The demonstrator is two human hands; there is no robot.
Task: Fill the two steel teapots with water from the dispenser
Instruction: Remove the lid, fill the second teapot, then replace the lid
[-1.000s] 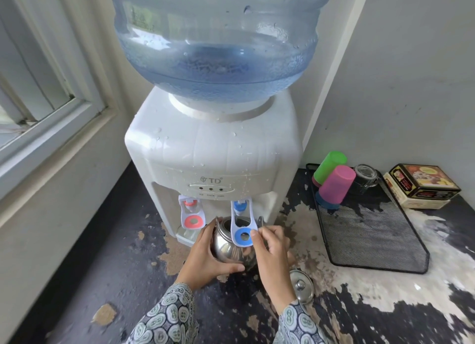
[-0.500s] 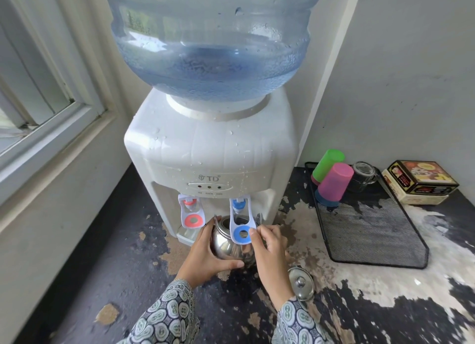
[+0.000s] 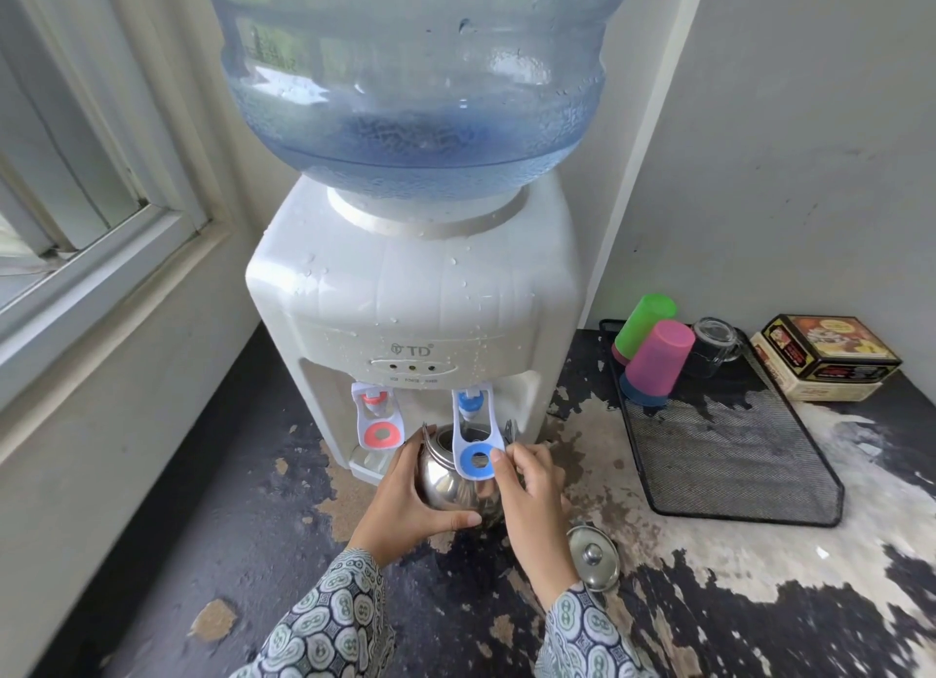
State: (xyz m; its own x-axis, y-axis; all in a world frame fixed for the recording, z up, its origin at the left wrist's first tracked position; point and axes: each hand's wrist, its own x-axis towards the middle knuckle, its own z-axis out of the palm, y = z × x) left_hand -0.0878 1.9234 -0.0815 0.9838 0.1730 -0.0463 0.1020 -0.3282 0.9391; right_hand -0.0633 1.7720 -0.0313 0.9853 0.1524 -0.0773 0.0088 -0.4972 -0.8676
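A white water dispenser (image 3: 410,292) with a large blue bottle (image 3: 410,69) stands on the counter. A steel teapot (image 3: 448,480) sits open under the blue tap lever (image 3: 474,449). My left hand (image 3: 405,505) grips the teapot's left side. My right hand (image 3: 532,500) has its fingertips on the blue lever's right edge. The teapot's steel lid (image 3: 593,556) lies on the counter to the right of my right wrist. Only one teapot is in view.
A red tap lever (image 3: 379,424) hangs left of the blue one. A black mesh tray (image 3: 734,454) to the right holds upturned green (image 3: 646,323) and pink cups (image 3: 658,358) and a glass (image 3: 714,348). A printed box (image 3: 825,353) sits beyond it. A window frame (image 3: 101,252) runs along the left.
Both hands stay where they were on the teapot and the blue lever. The view has tilted slightly, so the dispenser sits a little higher in frame.
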